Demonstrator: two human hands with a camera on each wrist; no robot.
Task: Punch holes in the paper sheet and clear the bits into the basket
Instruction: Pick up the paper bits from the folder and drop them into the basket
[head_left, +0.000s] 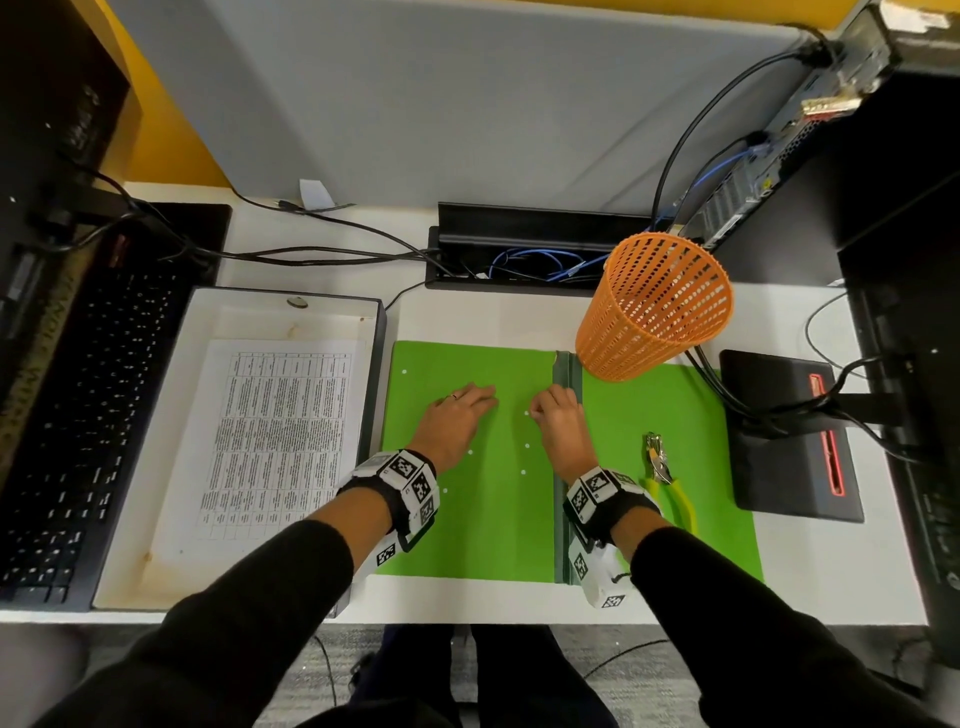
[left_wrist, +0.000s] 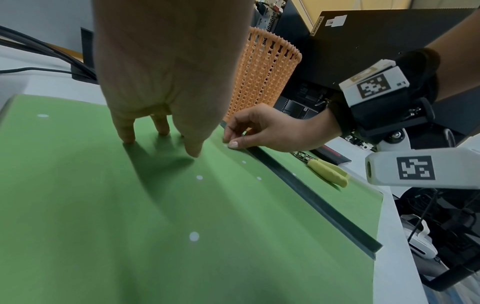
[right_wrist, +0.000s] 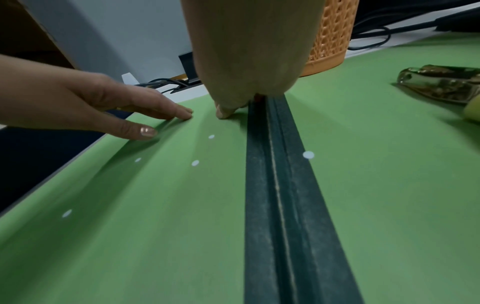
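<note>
An open green folder (head_left: 498, 525) lies on the desk with several small white paper bits (head_left: 526, 446) scattered over its left half. My left hand (head_left: 483, 402) rests flat on that half, its fingers (left_wrist: 127, 135) straight and pressing the folder down. My right hand (head_left: 537, 410) is beside the dark spine (right_wrist: 280, 185), thumb and forefinger curled and pinching a white bit (left_wrist: 225, 145) on the folder. One bit (right_wrist: 308, 154) lies just right of the spine. The orange mesh basket (head_left: 654, 306) stands on the folder's far right corner. The hole punch (head_left: 662, 467), with yellow handles, lies right of my right wrist.
A printed paper sheet (head_left: 270, 441) lies in a white tray (head_left: 130, 467) left of the folder, with a black keyboard (head_left: 78, 415) beyond it. A black pad (head_left: 779, 441) and monitor stand sit to the right. Cables and an open cable box (head_left: 519, 249) run along the back.
</note>
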